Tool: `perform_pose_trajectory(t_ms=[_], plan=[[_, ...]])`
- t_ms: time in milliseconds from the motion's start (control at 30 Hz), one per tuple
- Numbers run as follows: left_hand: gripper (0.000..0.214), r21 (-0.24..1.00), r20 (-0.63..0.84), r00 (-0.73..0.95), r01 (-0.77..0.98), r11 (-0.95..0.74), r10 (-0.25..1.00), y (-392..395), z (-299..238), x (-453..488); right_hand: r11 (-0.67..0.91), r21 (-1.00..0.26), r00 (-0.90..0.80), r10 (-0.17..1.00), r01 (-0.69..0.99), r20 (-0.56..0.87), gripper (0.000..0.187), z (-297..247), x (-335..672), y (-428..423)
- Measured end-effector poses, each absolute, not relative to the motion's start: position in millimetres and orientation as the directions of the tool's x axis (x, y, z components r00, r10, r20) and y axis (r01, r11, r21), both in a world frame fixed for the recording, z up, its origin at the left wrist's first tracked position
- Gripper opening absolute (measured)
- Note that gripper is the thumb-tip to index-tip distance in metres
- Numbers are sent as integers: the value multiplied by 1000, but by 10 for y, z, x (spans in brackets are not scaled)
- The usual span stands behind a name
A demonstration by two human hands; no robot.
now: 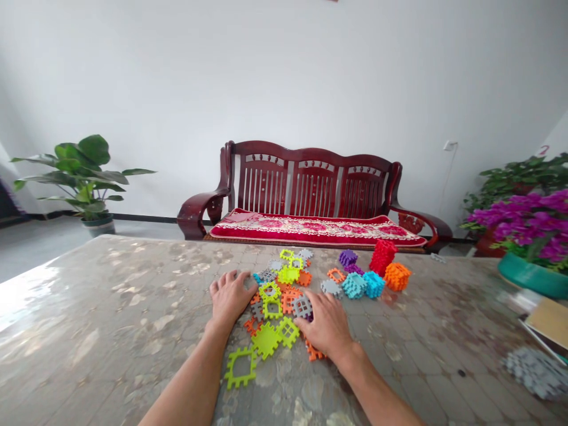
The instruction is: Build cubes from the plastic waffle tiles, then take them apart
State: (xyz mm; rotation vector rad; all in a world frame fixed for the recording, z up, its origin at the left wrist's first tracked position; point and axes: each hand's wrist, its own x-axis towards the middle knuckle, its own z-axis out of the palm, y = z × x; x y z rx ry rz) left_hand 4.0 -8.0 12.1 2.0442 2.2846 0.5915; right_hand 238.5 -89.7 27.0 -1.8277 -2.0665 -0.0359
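Had left hand [232,297] spread, right hand [327,324] curled at gray tile [300,309], couldn't tell if gripping. Looked light, stiff, probably best edge-pinched tbh.

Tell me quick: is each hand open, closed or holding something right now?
Left hand: open, palm down, beside a loose pile of multicoloured notched plastic-looking squares.
Right hand: at a grey, square plastic-looking lattice piece; grip cannot be told.

Bare forearms [190,373] taper to bare wrists [217,332]; hands [329,324] and fingers [231,275] are uncovered
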Motion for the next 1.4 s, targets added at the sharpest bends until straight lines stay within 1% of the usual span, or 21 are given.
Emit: perform_pose_trajectory(t_ms=[133, 267, 400, 467, 600, 667, 800, 1033, 1133, 1200, 1300, 1400], plan=[[47, 287, 242, -140, 956, 67, 960, -77, 110, 34, 164, -199, -94, 942, 966, 321, 43, 250, 2357, -907], [47, 284, 252, -139, 957, 64, 958, -77, 110, 40, 180, -223, -79, 913, 958, 399, 42, 220, 2430, -857], [48, 288, 246, -140, 955, 66, 959, -75, 111, 42, 142, -258, 13, 855, 956, 518, 41, 196, 2656, -746], [48, 286, 245, -141, 956, 68, 959, -74, 111, 39, 102, -265, 62, 836, 959, 545, 42, 186, 2795, -691], [47, 283, 240, -145, 956, 74, 960, -74, 118, 37, -9, -278, 155, 848, 961, 506, 44, 174, 2997, -616], [47, 278, 238, -141, 958, 72, 961, -77, 123, 37, -45, -272, 175, 862, 961, 475, 44, 176, 3034, -604], [48, 276, 238, -135, 959, 66, 962, -78, 124, 34, -64, -237, 165, 883, 969, 440, 47, 190, 3024, -619], [48, 281, 236, -138, 957, 68, 962, -67, 109, 33, -87, -180, 161, 879, 980, 450, 50, 182, 3001, -628], [46, 298, 239, -145, 952, 70, 960, -65, 116, 30, -53, -174, 138, 839, 983, 526, 47, 189, 2984, -648], [41, 334, 251, -146, 941, 56, 957, -65, 131, 27, 17, -184, 91, 824, 983, 559, 40, 193, 2945, -673], [31, 396, 268, -112, 918, -3, 957, -70, 169, 27, 145, -216, -10, 851, 966, 525, 26, 189, 2841, -707], [30, 429, 259, -38, 900, -80, 965, -76, 202, 36, 209, -239, -80, 885, 948, 458, 21, 177, 2716, -729]])
